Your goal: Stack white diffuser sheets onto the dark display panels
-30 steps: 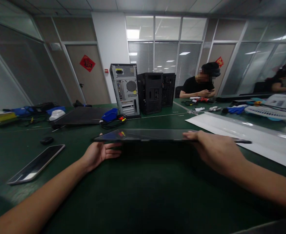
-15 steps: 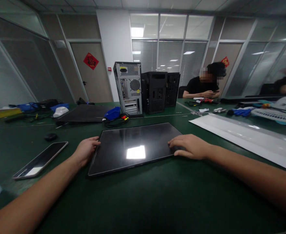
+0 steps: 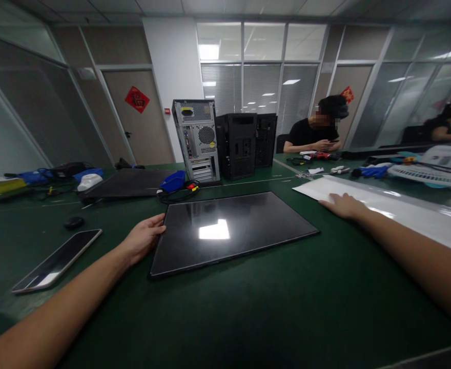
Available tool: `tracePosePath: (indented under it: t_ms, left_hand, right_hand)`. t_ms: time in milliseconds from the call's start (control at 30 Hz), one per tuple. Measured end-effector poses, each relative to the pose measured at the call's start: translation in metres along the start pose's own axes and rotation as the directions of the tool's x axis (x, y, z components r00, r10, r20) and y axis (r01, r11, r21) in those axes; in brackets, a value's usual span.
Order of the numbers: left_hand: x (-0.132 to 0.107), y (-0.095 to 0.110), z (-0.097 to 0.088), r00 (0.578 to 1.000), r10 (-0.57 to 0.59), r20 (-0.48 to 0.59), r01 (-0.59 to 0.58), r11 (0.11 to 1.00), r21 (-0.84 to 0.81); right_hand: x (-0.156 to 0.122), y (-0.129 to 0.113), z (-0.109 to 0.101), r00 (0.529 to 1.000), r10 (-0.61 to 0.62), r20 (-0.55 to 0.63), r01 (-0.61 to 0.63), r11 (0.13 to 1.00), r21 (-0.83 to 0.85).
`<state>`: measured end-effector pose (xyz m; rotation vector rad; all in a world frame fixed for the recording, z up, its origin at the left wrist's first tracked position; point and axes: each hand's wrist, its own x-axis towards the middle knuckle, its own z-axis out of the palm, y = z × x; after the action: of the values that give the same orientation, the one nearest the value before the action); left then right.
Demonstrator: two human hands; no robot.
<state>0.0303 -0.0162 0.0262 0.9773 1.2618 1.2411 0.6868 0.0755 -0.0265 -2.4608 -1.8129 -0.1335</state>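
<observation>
A thin black display panel [image 3: 241, 225] lies face up on the green table, a ceiling light mirrored in its glossy surface. My left hand [image 3: 143, 238] grips its left edge, thumb on top and the other fingers partly hidden at the side. Away to the right, my right hand [image 3: 344, 206] is off the panel. It rests at the near left edge of a glossy white sheet [image 3: 398, 215], fingers stretched out and nothing visibly held.
Computer cases [image 3: 197, 141] stand beyond the panel, beside a blue tray [image 3: 172, 181] with cables. A phone [image 3: 58, 261] and a black round object [image 3: 74, 223] lie left. A flat black panel [image 3: 129, 183] is farther back. Blue gloves [image 3: 371, 170] lie right; a person [image 3: 313, 130] sits across.
My right hand has left the panel's right side and moved right to the white sheet. My left hand remains on the panel's left edge. The view has shifted slightly right.
</observation>
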Motion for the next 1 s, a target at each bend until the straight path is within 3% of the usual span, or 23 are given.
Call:
tracePosePath:
  t_ms: [100,200,400,700,767,833,933,1000]
  left_hand:
    - [0.0,0.001,0.001,0.995,0.016,-0.103,-0.017,1.0,-0.001]
    - [0.0,-0.002,0.0,0.987,0.061,-0.15,-0.065,0.998,-0.021]
    - [-0.005,-0.006,-0.001,0.999,0.049,0.0,-0.049,0.999,-0.003]
    - [-0.006,-0.005,0.0,0.999,0.049,0.019,-0.049,0.999,0.01]
    - [-0.003,-0.008,-0.003,0.997,0.059,0.04,-0.059,0.998,0.002]
    - [-0.001,-0.009,-0.005,0.997,0.063,0.043,-0.063,0.998,-0.008]
    - [-0.003,-0.008,-0.004,0.999,0.045,0.023,-0.045,0.999,-0.012]
    - [-0.006,-0.005,-0.001,1.0,0.029,0.01,-0.029,0.999,-0.014]
  right_hand:
    - [-0.006,-0.009,-0.007,0.998,0.066,0.024,-0.066,0.998,-0.012]
    - [-0.016,-0.022,-0.017,0.999,0.017,-0.031,-0.019,0.997,-0.072]
    - [-0.038,-0.048,-0.032,0.992,-0.094,-0.082,0.083,0.988,-0.127]
    - [-0.062,-0.071,-0.051,0.962,-0.138,-0.235,0.122,0.989,-0.083]
    - [-0.072,-0.085,-0.056,0.927,-0.209,-0.311,0.2,0.978,-0.061]
    - [-0.085,-0.102,-0.061,0.87,-0.349,-0.349,0.369,0.929,-0.008]
    - [-0.107,-0.129,-0.068,0.747,-0.604,-0.278,0.662,0.716,0.223]
    - [-0.118,-0.143,-0.071,0.668,-0.701,-0.249,0.728,0.548,0.412]
